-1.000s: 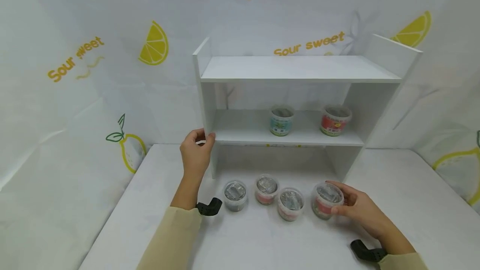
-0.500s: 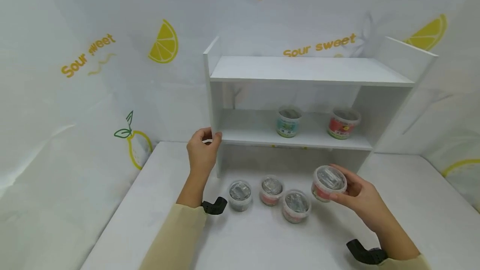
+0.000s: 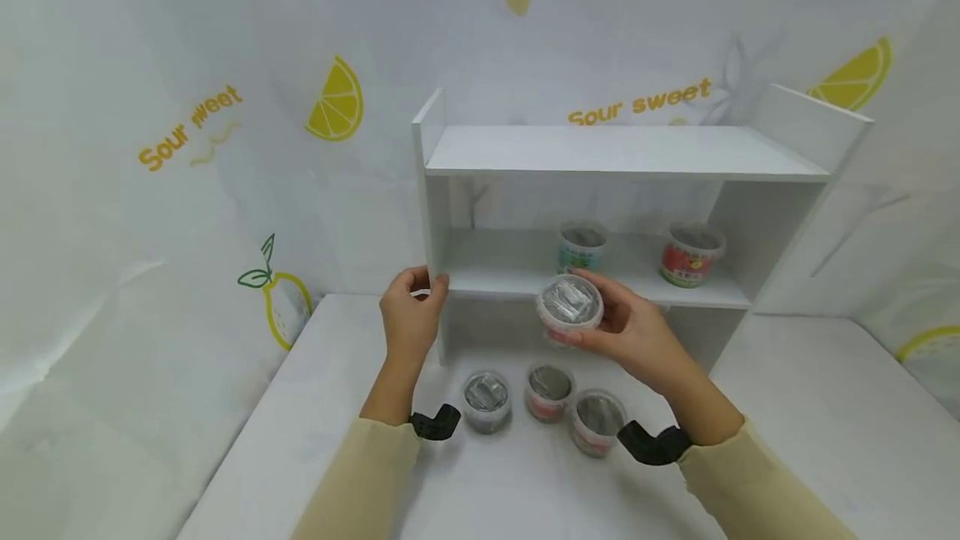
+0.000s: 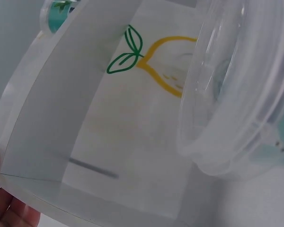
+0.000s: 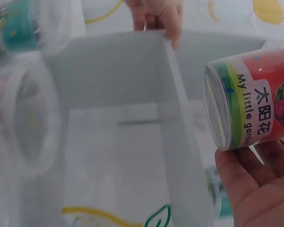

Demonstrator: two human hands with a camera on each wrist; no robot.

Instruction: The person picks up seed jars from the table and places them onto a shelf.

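White table [image 3: 787, 407], right hand [image 3: 637, 332] fingers holding lifted cup [image 3: 569, 307], left hand [image 3: 408, 315] gripping shelf [image 3: 435, 190]

The held cup [image 3: 570, 309] is glossy clear plastic with a printed paper-like label. The shelf [image 3: 600, 152] looks smooth, matt white board; the counter [image 3: 787, 407] matt white.

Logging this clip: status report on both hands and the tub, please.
Left hand grips the shelf unit side panel. Right hand holds red-labelled tub lifted before the middle shelf. Two tubs already there; space left of them.
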